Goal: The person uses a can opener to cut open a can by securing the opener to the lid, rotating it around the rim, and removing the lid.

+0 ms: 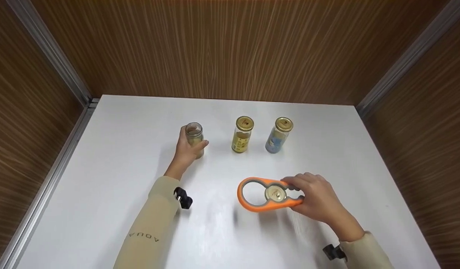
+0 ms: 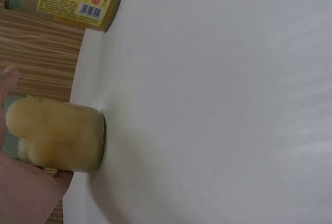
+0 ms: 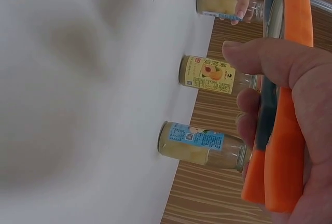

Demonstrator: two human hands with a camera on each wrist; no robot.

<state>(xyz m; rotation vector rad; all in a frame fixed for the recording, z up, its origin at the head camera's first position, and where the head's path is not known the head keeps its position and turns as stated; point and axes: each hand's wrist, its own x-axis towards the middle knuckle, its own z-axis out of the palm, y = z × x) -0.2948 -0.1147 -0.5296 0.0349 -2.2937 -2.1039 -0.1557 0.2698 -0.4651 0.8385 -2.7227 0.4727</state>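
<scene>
On the left, my left hand [image 1: 186, 151] grips an uncapped glass jar [image 1: 195, 139] that stands upright on the table. Pale fruit pieces fill the lower part of this jar [image 2: 62, 136] in the left wrist view. My right hand [image 1: 316, 196] holds an orange and grey jar opener [image 1: 248, 205] by its handle ends, raised above the table. A gold lid [image 1: 276, 193] sits in the opener's smaller ring. Thumb and fingers wrap the handles in the right wrist view, where part of the palm is cut off.
Two capped jars stand beyond my hands: one with a yellow label [image 1: 240, 142], the other with a blue label [image 1: 275, 142]. The white table [image 1: 114, 149] meets a wood-grain back panel [image 1: 215, 48], with similar panels at both sides.
</scene>
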